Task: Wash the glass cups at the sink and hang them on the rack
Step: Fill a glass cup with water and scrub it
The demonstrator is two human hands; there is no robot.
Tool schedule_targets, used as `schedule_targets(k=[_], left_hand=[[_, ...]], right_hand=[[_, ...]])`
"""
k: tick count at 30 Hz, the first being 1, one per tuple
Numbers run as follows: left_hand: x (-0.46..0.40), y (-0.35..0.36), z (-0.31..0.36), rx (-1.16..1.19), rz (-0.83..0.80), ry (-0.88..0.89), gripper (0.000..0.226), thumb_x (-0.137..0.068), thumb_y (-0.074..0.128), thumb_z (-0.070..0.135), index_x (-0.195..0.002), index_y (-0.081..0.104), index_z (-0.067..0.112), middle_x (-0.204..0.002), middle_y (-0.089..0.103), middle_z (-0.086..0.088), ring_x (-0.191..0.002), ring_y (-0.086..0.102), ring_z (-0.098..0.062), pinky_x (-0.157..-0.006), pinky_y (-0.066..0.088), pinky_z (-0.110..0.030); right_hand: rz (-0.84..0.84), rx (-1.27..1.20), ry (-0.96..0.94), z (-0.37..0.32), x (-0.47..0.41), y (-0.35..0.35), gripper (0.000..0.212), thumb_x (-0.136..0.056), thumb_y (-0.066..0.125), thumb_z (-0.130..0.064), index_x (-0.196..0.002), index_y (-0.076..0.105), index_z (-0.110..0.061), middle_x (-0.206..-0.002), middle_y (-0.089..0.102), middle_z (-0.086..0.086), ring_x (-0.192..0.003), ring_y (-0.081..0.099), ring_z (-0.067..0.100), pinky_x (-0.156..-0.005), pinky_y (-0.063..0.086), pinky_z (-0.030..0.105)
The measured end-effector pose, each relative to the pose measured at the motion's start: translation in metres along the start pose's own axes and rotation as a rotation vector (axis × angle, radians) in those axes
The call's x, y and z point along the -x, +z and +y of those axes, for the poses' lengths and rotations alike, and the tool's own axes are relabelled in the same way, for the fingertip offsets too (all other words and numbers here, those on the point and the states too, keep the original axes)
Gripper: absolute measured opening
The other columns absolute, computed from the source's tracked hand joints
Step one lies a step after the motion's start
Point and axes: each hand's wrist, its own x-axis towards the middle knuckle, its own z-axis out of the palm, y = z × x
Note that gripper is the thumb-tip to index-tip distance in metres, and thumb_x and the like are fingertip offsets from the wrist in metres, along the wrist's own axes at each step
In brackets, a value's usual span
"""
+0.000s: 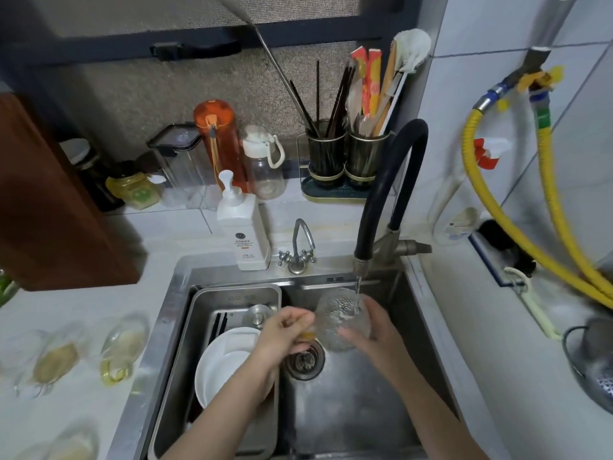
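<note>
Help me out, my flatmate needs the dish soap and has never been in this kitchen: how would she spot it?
Start at the steel sink. On its back rim, left of the small chrome tap, stands the soap bottle. It is white and square with a pump top, unlike the orange and clear bottles behind it.

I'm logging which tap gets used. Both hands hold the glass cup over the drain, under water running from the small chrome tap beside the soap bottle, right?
Not quite. The head view shows the water falling from the black hose faucet, not the small chrome tap. The rest holds: left hand and right hand hold the glass cup over the drain.
</note>
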Motion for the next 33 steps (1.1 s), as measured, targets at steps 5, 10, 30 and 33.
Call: schedule_targets(k=[5,10,30,33], left_hand=[[-0.012,0.028,0.021,0.038,-0.011,0.055,0.005,-0.090,0.064,0.012,-0.087,0.062,0.016,-0.076,0.061,0.000,-0.067,0.062,-0.010,-0.055,0.054,-0.023],[-0.016,0.022,0.005,-0.201,0.082,0.178,0.009,-0.085,0.071,0.014,-0.080,0.064,0.015,-0.071,0.063,0.000,-0.067,0.056,-0.015,-0.062,0.046,-0.021],[-0.018,0.073,0.039,-0.598,0.141,0.371,0.019,-0.088,0.066,0.037,-0.085,0.067,0.018,-0.068,0.060,0.009,-0.064,0.053,-0.005,-0.060,0.035,-0.020],[-0.016,0.084,0.039,-0.591,0.117,0.341,0.029,-0.085,0.070,0.036,-0.062,0.054,0.027,-0.053,0.049,0.011,-0.051,0.044,0.002,-0.052,0.032,-0.015]], right_hand=[[0.124,-0.079,0.038,-0.011,-0.019,-0.018,0.052,-0.079,0.076,-0.023,-0.125,0.053,-0.031,-0.114,0.063,-0.015,-0.100,0.062,-0.003,-0.075,0.052,0.013],[0.062,-0.114,0.102,-0.002,-0.008,-0.014,0.039,-0.082,0.072,-0.029,-0.118,0.059,-0.028,-0.110,0.068,-0.008,-0.093,0.066,0.000,-0.073,0.054,0.017],[0.034,-0.129,0.444,-0.004,-0.001,-0.043,0.022,-0.092,0.054,-0.041,-0.104,0.058,-0.023,-0.115,0.062,0.007,-0.091,0.063,0.018,-0.078,0.057,0.035],[0.083,0.054,0.365,0.001,-0.012,-0.063,0.024,-0.087,0.065,-0.030,-0.108,0.063,-0.019,-0.112,0.066,0.006,-0.101,0.063,0.021,-0.095,0.052,0.043]])
